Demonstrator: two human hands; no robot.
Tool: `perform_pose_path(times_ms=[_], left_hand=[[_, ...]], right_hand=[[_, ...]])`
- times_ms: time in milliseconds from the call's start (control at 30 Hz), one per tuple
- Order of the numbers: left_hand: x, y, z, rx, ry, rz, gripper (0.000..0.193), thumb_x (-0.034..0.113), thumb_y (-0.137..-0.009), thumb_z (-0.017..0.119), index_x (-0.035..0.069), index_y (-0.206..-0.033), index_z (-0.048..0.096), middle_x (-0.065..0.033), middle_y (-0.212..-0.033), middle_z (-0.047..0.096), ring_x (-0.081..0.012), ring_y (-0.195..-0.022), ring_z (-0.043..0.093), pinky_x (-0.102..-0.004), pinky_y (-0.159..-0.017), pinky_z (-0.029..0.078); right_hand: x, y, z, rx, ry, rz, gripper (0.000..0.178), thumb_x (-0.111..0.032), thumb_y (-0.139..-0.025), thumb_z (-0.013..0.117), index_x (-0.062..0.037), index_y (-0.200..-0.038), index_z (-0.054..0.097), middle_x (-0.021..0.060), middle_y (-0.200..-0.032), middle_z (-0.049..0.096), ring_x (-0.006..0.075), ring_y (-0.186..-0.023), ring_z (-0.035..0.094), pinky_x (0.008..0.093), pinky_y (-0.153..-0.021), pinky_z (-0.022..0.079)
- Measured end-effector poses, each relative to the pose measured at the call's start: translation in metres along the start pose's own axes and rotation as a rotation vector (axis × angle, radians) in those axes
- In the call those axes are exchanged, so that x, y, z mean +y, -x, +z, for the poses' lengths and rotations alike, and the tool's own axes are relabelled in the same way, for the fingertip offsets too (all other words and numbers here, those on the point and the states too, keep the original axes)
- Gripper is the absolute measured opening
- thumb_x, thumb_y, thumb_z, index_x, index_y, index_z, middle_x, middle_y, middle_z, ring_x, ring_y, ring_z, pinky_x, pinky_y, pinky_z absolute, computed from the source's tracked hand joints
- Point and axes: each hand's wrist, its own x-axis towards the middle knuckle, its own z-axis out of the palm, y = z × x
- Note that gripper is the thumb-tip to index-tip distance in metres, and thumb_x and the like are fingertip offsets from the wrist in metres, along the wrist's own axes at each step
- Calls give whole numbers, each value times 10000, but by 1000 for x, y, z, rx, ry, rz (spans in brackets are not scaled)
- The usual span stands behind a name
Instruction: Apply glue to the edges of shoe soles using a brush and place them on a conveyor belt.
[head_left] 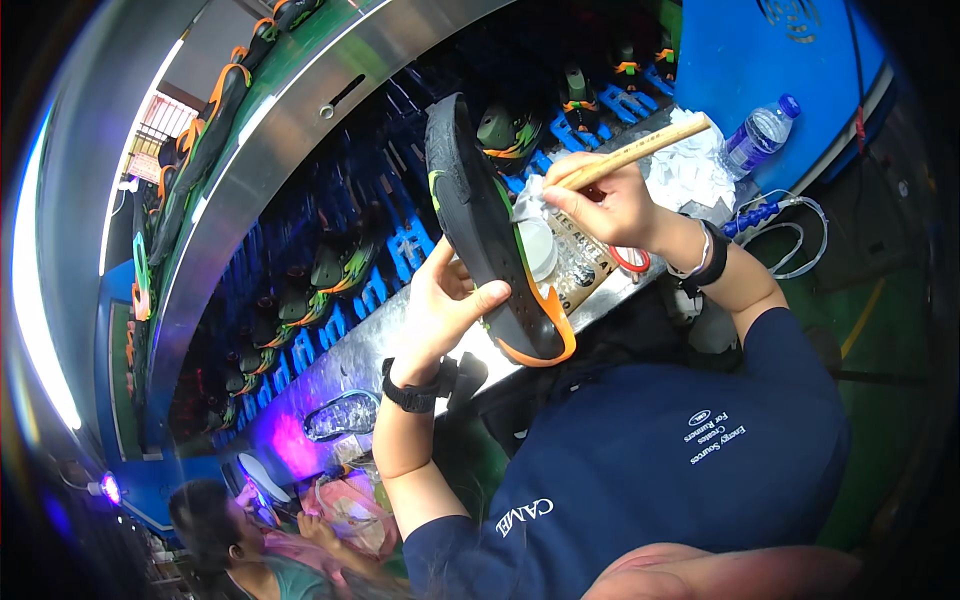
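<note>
My left hand [440, 305] grips a black shoe [480, 225] near its heel, thumb across the side and fingers behind. The shoe stands tilted with its toe pointing up and away, its dark underside partly toward me; orange trim wraps the heel and a green line runs along the edge. My right hand [610, 205] is closed around a light wooden stick handle [650, 150], which slants up to the right. Something whitish [530, 200] shows at the handle's lower end, close to the shoe's side; its kind I cannot make out. Beyond the shoe sits a round white dish [538, 250].
Blue racks [405, 245] carrying several similar shoes [345, 262] line the far side. Crumpled white paper [695, 165], a plastic bottle [762, 138] and a red loop [630, 260] lie at right. A clear sole-shaped piece [342, 415] rests at left, near another person [215, 530].
</note>
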Motion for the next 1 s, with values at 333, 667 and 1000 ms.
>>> perform_pose_path(times_ms=[333,667,1000], left_hand=[[4,-5,11,-55,-21,-78,588,127,-679,676,20,-1166,363,-114,-978,541,-170,-877,537,-285,-779,432],[19,-54,34,19,-131,-73,510,168,-749,603,-3,-1136,319,-144,-951,540,-169,-820,554,-271,-736,437],[198,-310,3,-309,141,102,563,380,-835,414,-61,-1159,281,-258,-1048,462,-344,-854,547,-401,-734,489]], right_hand=[[1,-11,-15,130,20,-104,39,27,-735,545,19,-773,544,33,-697,527,64,-592,469,184,-513,368],[-18,43,-58,233,-122,-168,81,5,-738,520,24,-816,532,30,-590,502,56,-470,427,188,-424,334],[-50,102,-134,728,-181,-174,120,-83,-793,487,25,-844,491,-8,-567,419,30,-434,351,155,-388,270]])
